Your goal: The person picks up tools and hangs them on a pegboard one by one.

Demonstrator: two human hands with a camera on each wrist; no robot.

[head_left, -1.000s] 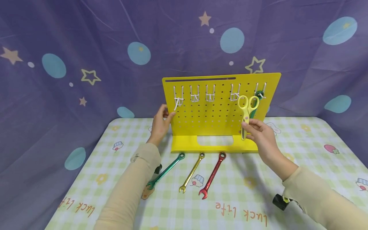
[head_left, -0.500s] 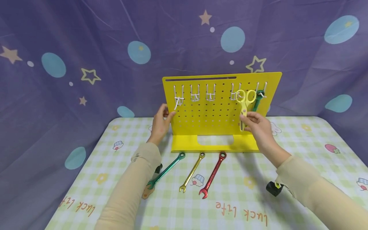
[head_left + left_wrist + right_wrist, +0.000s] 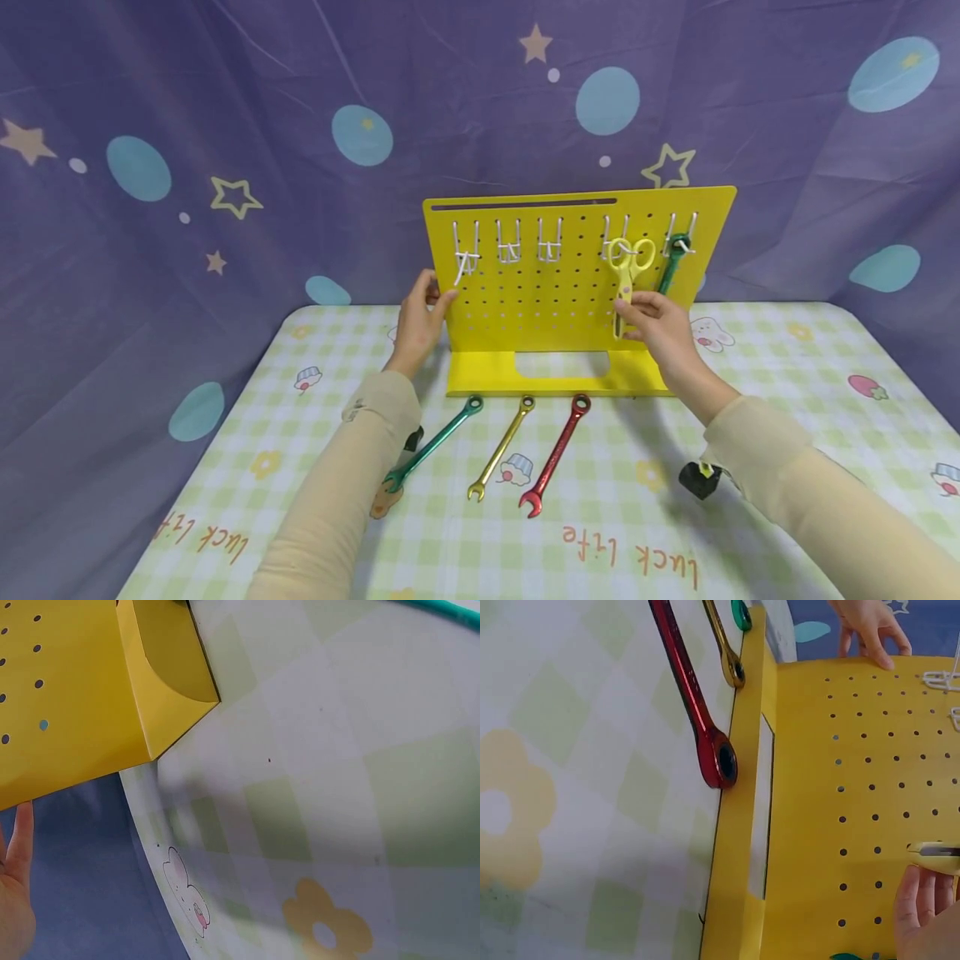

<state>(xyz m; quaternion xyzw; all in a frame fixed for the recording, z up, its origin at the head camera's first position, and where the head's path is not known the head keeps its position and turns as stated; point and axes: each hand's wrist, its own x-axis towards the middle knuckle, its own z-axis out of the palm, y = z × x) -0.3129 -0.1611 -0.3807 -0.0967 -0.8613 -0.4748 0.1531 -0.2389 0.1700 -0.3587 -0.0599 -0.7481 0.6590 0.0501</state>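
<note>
My right hand [image 3: 670, 333] pinches yellow-handled scissors [image 3: 626, 282] by the blade end, finger loops upward. The loops overlap the fourth white hook [image 3: 607, 227] of the yellow pegboard [image 3: 540, 304]. In the right wrist view the scissors' tip [image 3: 934, 859] shows above the fingers, close over the board. My left hand [image 3: 417, 327] grips the board's left edge, thumb in front and fingers partly hidden behind. The left wrist view shows a finger of that hand [image 3: 16, 900] at the edge. A green wrench [image 3: 670, 271] hangs on the rightmost hook.
On the checked tablecloth [image 3: 780, 400] before the board lie a green wrench [image 3: 435, 447], a gold wrench [image 3: 501, 450] and a red wrench [image 3: 557, 456]. Three more white hooks [image 3: 508, 248] sit on the board's left half. A purple patterned curtain [image 3: 465, 83] hangs behind.
My right hand has carried the scissors left and a little up, from in front of the hanging green wrench to the fourth hook. The left hand stays at the board's edge.
</note>
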